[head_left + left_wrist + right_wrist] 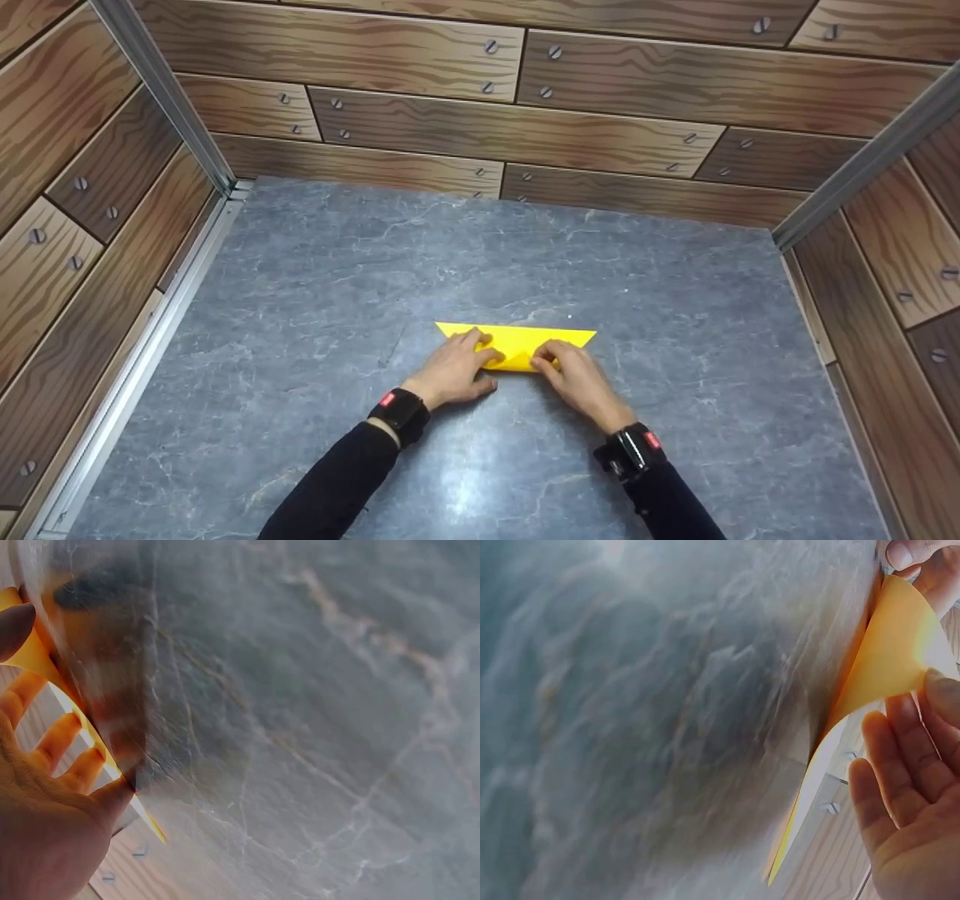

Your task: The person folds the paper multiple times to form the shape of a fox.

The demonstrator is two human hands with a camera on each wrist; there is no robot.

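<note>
A sheet of yellow paper (517, 341), folded over with a rounded near edge and slanted ends, lies on the grey floor-like surface between both hands. My left hand (450, 371) rests its fingers on the left part of the paper, its thumb apart from the near edge. At the right part, my right hand (581, 379) pinches the near edge between thumb and fingers. In the right wrist view the paper (889, 652) curves up off the surface, and the right thumb (943, 694) presses on it. The left fingers (56, 739) touch the paper in the left wrist view.
The grey marbled surface (337, 262) spreads all round the paper. Wood-patterned panels (420, 112) stand at the back and both sides, with metal frame posts (169, 97) at the corners. Black bands (401, 416) sit on both wrists.
</note>
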